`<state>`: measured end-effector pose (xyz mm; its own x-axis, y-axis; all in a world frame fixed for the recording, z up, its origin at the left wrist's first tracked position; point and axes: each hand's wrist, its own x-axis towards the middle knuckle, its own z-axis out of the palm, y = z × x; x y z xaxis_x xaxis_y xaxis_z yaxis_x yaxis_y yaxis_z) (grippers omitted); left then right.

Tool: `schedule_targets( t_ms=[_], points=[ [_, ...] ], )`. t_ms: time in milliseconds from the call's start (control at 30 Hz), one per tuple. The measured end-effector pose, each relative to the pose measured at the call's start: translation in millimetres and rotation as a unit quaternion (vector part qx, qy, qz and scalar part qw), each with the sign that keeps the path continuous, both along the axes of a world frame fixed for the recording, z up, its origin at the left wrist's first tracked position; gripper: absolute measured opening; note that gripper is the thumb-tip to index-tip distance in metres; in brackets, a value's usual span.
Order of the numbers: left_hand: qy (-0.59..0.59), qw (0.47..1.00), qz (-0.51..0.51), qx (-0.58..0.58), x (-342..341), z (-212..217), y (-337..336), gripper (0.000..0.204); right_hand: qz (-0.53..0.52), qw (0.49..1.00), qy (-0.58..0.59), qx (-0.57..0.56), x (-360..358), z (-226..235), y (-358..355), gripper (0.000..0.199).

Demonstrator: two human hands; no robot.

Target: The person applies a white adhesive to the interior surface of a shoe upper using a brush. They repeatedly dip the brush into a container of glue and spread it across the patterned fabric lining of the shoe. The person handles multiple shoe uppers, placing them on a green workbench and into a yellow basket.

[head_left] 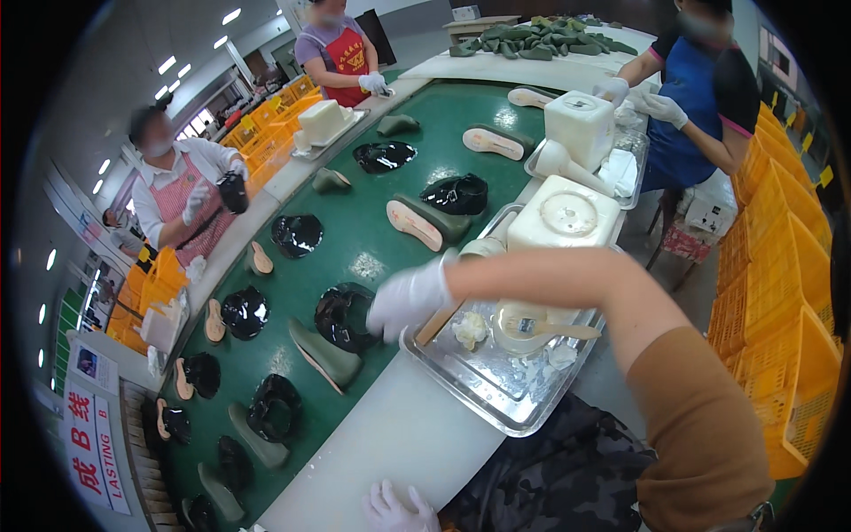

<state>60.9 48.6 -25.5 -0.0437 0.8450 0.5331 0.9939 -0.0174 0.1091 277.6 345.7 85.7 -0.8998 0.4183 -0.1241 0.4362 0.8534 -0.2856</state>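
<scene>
My right hand (412, 297), in a white glove, reaches across the metal tray to the right edge of a glossy black shoe upper (344, 312) on the green conveyor belt. It is blurred, and its fingers are partly hidden, so its grip cannot be made out. Below that upper lies a green shoe last (326, 355). Near the lower edge my gloved left hand (399, 509) rests on the white worktop (390, 426), fingers spread and holding nothing. A flat brush (554, 329) lies across a round pot in the metal tray (501, 412), beside a crumpled pale wad (470, 330).
Several more black uppers and lasts with pale soles lie along the green belt (266, 199). White square containers (567, 213) stand on the right. Three co-workers (177, 177) work around the belt. Yellow crates (771, 355) are stacked at the right. Green lasts (541, 40) are heaped at the back.
</scene>
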Motion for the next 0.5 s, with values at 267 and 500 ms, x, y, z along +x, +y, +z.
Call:
schedule_targets(
  t_ms=[267, 500],
  points=[
    [-0.011, 0.998, -0.04, -0.044, 9.0, -18.4, 7.2, 0.04, -0.043, 0.997, 0.057, 0.034, -96.8, -91.9, -77.8, 0.049],
    [-0.294, 0.952, 0.051, -0.063, -57.9, -37.5, -81.0, 0.035, -0.107, 0.961, 0.197, 0.16, -106.9, -136.8, -94.1, 0.048]
  ],
)
